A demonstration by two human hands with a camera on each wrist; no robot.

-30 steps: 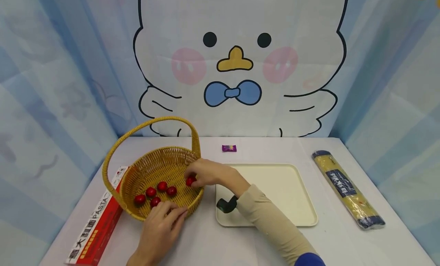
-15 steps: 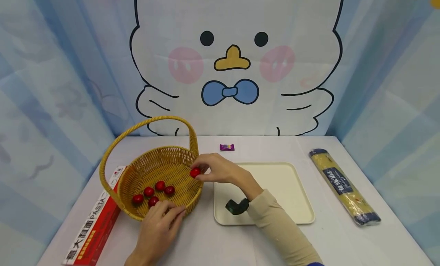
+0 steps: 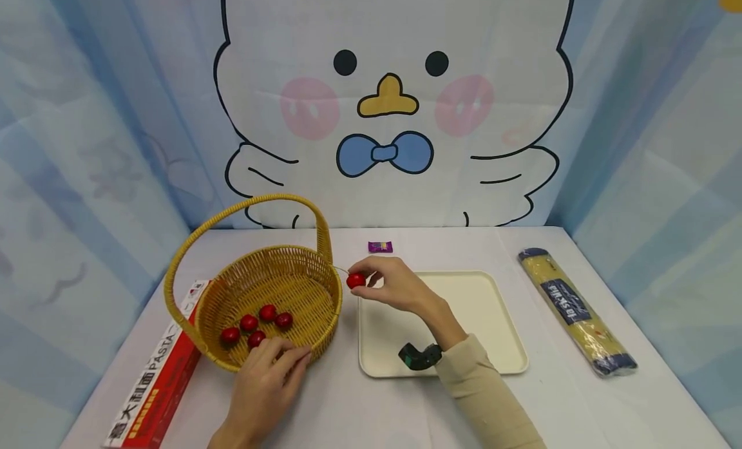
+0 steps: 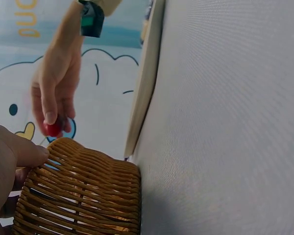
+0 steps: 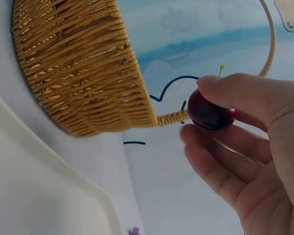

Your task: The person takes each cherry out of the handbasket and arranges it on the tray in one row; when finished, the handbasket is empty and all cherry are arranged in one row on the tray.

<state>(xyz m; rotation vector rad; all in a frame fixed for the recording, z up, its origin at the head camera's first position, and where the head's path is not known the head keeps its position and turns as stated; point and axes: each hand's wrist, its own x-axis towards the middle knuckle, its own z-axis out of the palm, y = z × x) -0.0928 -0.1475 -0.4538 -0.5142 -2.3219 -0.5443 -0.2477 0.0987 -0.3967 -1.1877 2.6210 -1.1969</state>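
Observation:
My right hand (image 3: 397,286) pinches a dark red cherry (image 5: 209,111) between thumb and fingers, its thin stem sticking out. In the head view this hand is just right of the basket's rim, over the left end of the cream tray (image 3: 464,326). My left hand (image 3: 266,388) grips the near rim of the yellow wicker basket (image 3: 307,288), thumb on the outside in the left wrist view. Inside the basket, several more cherries (image 3: 268,313) lie grouped toward the near left. A tall handle (image 3: 232,209) arches over the basket.
A red and white pasta box (image 3: 156,384) lies against the basket's left side. Behind the tray is a small purple wrapped candy (image 3: 380,247). To the right lies a bag of pasta (image 3: 574,310). A printed curtain (image 3: 388,191) hangs behind the table.
My right hand has lifted the cherry up out of the basket and carried it right, past the rim to the tray's left end. The left hand has stayed at the near rim.

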